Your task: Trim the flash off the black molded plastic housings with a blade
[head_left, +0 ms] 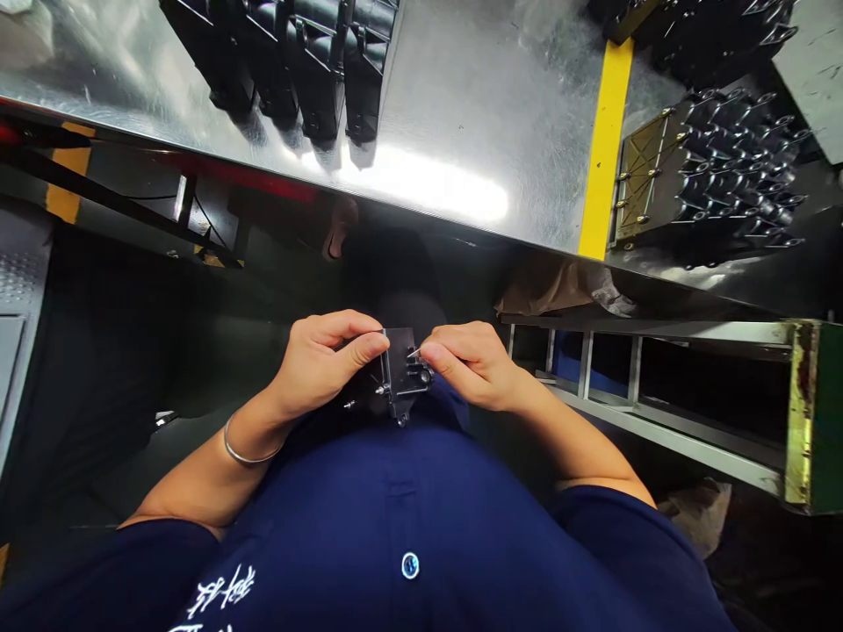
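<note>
Close to my chest, a small black moulded plastic part (403,364) with pegs and a ring on its lower side is held up. My left hand (329,355) pinches its left edge between thumb and fingers. On the other side my right hand (471,360) is closed in a pinch on a thin, pale, pointed piece (414,354), whose tip meets the part's face. Most of that piece is hidden by my fingers, so its kind is unclear.
A metal table (487,114) lies ahead, with a row of black plastic housings (322,61) on it. Right of a yellow tape strip (606,149) stand stacked black parts (731,175). A metal frame (659,412) is at my right, a grey box (19,298) at the far left.
</note>
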Demonstrator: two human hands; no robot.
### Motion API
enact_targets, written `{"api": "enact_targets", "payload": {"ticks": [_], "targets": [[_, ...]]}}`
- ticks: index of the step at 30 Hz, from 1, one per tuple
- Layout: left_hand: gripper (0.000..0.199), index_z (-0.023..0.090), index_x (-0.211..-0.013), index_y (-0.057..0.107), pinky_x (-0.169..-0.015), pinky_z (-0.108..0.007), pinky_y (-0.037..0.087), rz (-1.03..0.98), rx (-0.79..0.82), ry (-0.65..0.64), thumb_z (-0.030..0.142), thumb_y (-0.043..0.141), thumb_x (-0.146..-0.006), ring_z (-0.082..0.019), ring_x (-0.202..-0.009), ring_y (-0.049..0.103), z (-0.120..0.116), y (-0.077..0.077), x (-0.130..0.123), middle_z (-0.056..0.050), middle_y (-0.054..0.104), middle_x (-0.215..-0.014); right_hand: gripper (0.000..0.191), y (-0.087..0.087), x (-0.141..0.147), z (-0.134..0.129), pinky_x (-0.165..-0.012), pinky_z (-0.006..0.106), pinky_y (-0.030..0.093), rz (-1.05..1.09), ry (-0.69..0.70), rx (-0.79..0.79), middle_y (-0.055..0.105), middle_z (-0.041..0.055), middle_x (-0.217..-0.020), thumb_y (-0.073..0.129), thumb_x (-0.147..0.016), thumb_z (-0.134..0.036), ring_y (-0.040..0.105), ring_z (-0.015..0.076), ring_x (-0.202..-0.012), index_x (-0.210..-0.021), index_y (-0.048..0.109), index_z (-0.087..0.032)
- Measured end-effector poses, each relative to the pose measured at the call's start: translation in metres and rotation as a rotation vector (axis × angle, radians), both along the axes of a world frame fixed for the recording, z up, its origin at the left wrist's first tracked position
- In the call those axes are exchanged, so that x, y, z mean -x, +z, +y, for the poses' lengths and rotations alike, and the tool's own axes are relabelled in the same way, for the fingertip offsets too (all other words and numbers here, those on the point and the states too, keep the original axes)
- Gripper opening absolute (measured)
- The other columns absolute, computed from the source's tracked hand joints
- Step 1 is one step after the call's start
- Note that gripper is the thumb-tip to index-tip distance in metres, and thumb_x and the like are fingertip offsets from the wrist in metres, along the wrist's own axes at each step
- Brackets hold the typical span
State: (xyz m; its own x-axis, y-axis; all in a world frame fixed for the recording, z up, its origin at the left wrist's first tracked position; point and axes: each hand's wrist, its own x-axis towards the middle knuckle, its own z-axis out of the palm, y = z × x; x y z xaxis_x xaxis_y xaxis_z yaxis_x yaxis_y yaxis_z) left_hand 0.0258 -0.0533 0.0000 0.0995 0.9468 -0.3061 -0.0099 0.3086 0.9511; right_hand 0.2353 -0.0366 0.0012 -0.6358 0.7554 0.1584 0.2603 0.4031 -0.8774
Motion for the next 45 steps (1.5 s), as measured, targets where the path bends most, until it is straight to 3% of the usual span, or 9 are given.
{"api": "enact_targets", "payload": {"ticks": [5,9,16,19,23,25,28,31,45], "targets": [[0.028,0.018,-0.060,0.072,-0.049,-0.023,0.041,-0.004,0.002,-0.023,0.043,0.085,-0.061,-0.011,-0.049,0.053,0.000,0.001,-0.001,0.000,0.064,-0.055,0.043,0.006,-0.007,0.004,-0.050,0.019,0.036,0.082,0.158,0.161,0.047,-0.0032,-0.053,0.040,-0.101,-0.033,0.042,0.0050,-0.047,-0.064,0.053,-0.016],[0.031,0.019,-0.061,0.072,-0.049,-0.023,0.041,-0.005,-0.027,0.011,0.047,0.084,-0.062,-0.011,-0.050,0.052,0.002,-0.001,0.000,0.000,0.063,-0.055,0.036,0.007,-0.006,0.002,-0.053,0.020,0.041,0.050,-0.006,-0.028,0.058,0.0006,-0.059,0.041,-0.100,-0.027,0.051,0.0070,-0.053,-0.073,0.060,-0.014],[0.032,0.018,-0.062,0.071,-0.047,-0.022,0.039,0.020,-0.038,0.008,0.048,0.081,-0.066,-0.010,-0.049,0.050,0.000,-0.002,0.000,0.001,0.061,-0.053,0.030,0.002,0.002,-0.001,-0.054,0.021,0.038,0.030,-0.032,-0.214,0.056,-0.0002,-0.058,0.045,-0.097,-0.021,0.048,0.0078,-0.053,-0.070,0.058,-0.015],[0.027,0.018,-0.063,0.072,-0.049,-0.022,0.041,0.034,-0.055,0.002,0.043,0.081,-0.068,-0.011,-0.050,0.052,-0.004,-0.001,-0.001,0.000,0.064,-0.055,0.035,0.004,-0.002,0.001,-0.051,0.021,0.033,0.029,0.043,-0.106,0.048,-0.0025,-0.055,0.045,-0.097,-0.021,0.041,0.0064,-0.050,-0.063,0.053,-0.016],[0.025,0.019,-0.061,0.072,-0.046,-0.022,0.039,0.026,-0.092,-0.039,0.040,0.081,-0.069,-0.010,-0.047,0.050,-0.005,0.000,-0.003,0.001,0.064,-0.054,0.040,0.008,-0.011,0.004,-0.049,0.020,0.033,0.102,0.277,0.236,0.046,-0.0040,-0.053,0.042,-0.100,-0.027,0.039,0.0051,-0.046,-0.064,0.055,-0.016],[0.026,0.018,-0.061,0.072,-0.046,-0.021,0.039,0.033,-0.122,-0.025,0.041,0.081,-0.070,-0.009,-0.046,0.049,-0.004,-0.001,-0.003,0.001,0.062,-0.053,0.043,0.008,-0.013,0.004,-0.050,0.020,0.035,0.157,0.272,0.264,0.049,-0.0031,-0.054,0.039,-0.101,-0.036,0.042,0.0058,-0.047,-0.070,0.060,-0.015],[0.029,0.018,-0.062,0.071,-0.045,-0.020,0.039,0.049,-0.161,-0.002,0.044,0.080,-0.070,-0.008,-0.046,0.050,0.000,-0.004,-0.001,0.001,0.062,-0.052,0.047,0.007,-0.010,0.004,-0.051,0.022,0.034,0.081,0.119,0.027,0.050,-0.0026,-0.058,0.049,-0.093,-0.056,0.042,0.0068,-0.050,-0.076,0.061,-0.014],[0.032,0.017,-0.062,0.071,-0.041,-0.020,0.037,0.028,-0.195,-0.033,0.047,0.081,-0.068,-0.009,-0.044,0.050,0.001,-0.007,0.000,0.001,0.062,-0.052,0.048,0.005,-0.003,0.004,-0.050,0.022,0.029,-0.024,0.097,-0.194,0.046,-0.0041,-0.056,0.060,-0.085,-0.059,0.039,0.0068,-0.051,-0.066,0.055,-0.016],[0.040,0.015,-0.064,0.069,-0.039,-0.021,0.039,-0.056,-0.049,0.066,0.054,0.076,-0.070,-0.010,-0.042,0.051,0.001,-0.013,-0.008,0.000,0.062,-0.051,0.058,-0.004,-0.001,0.002,-0.050,0.027,0.019,-0.243,-0.056,-0.528,0.036,-0.0039,-0.052,0.046,-0.093,-0.060,0.032,0.0085,-0.050,-0.053,0.043,-0.018]]}}
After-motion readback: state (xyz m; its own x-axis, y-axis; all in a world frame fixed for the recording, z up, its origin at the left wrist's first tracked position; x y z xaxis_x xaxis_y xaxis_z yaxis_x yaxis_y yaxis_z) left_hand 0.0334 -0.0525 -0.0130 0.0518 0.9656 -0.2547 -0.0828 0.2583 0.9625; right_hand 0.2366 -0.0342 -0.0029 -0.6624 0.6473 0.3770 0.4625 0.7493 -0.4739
